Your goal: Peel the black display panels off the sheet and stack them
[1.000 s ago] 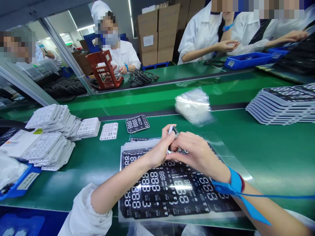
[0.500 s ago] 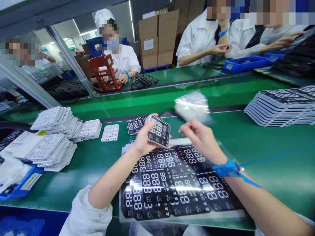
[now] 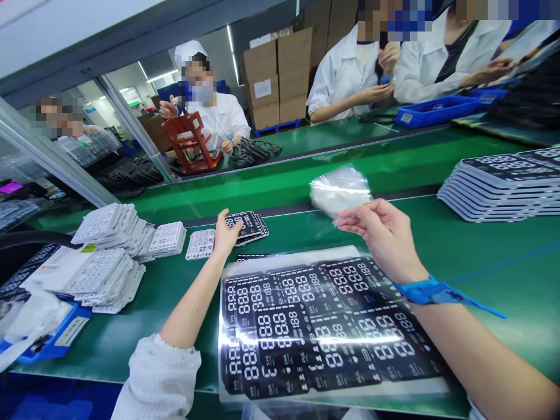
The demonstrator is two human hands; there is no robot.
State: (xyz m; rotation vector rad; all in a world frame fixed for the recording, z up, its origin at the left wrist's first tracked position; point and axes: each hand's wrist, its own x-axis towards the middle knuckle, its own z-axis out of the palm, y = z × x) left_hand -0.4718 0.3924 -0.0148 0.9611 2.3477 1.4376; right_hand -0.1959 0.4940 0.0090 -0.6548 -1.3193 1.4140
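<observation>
At the back of the bench my left hand [image 3: 226, 235] grips a small black display panel [image 3: 248, 224] printed with white digits, thumb on its face. The panel lies over another like it. Just left of the hand is a white cut-out plate [image 3: 200, 244]. My right hand [image 3: 382, 236], a blue band on its wrist, is raised above the green bench with fingertips pinched together; whether a thin film is between them I cannot make out. Behind those fingertips lies a heap of clear plastic film [image 3: 339, 189]. Below both hands rests a large black printed sheet [image 3: 324, 326] of digit panels.
Stacks of white plates [image 3: 102, 274] stand at left, beside a blue bin [image 3: 65, 335]. A tall stack of printed panels [image 3: 503, 186] is at right. Across the bench, a person in white sits behind a red fixture [image 3: 195, 143]; other people work at right near a blue tray [image 3: 437, 111].
My left hand has carried the panel left and back, from above the large sheet down onto the panel at the rear. My right hand has shifted right, fingertips now close to the plastic film.
</observation>
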